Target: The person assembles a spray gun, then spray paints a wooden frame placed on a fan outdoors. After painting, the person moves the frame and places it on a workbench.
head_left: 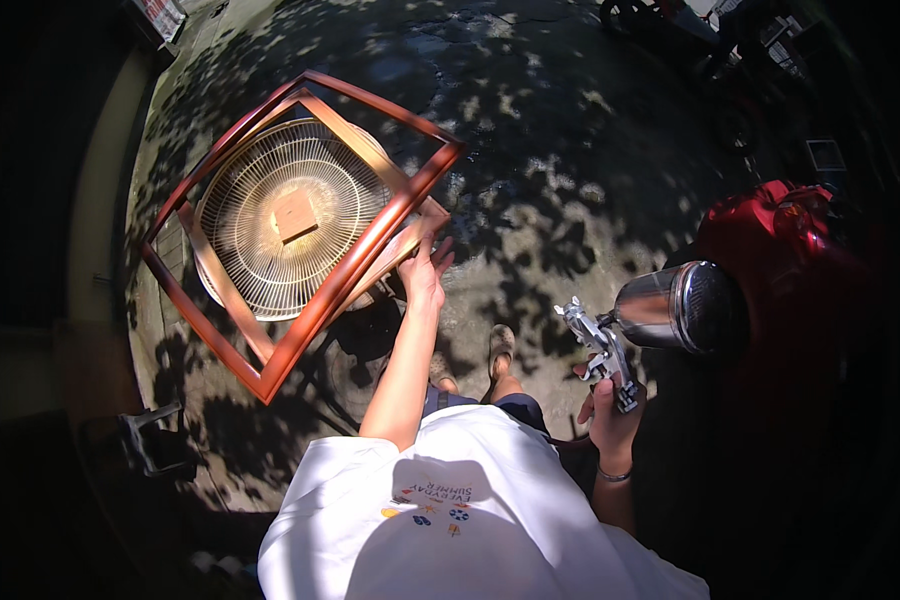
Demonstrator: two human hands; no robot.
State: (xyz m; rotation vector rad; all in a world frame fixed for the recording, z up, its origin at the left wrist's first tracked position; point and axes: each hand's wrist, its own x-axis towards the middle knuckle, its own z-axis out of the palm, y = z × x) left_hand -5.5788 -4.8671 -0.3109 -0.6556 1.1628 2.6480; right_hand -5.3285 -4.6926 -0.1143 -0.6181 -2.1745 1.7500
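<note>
My left hand [427, 275] reaches up to the right corner of a pale brown wooden frame [222, 285], its fingers apart and touching the edge. A glossy red-brown frame [370, 256] lies above the pale one, turned at a slightly different angle. Both sit over a round wire fan grille [240, 190], which carries a small square block [295, 211] at its centre. In my right hand [615, 425] is a metal spray gun [606, 355], held by its handle, with a shiny silver cup [660, 305] attached. The frames' support underneath is mostly hidden.
A red motor scooter [790, 225] stands in shade to the right, close to the spray gun's cup. Another parked two-wheeler [685, 25] is at the far right. A pale wall [100, 190] runs along the left. Tree shadows dapple the concrete ground [530, 130].
</note>
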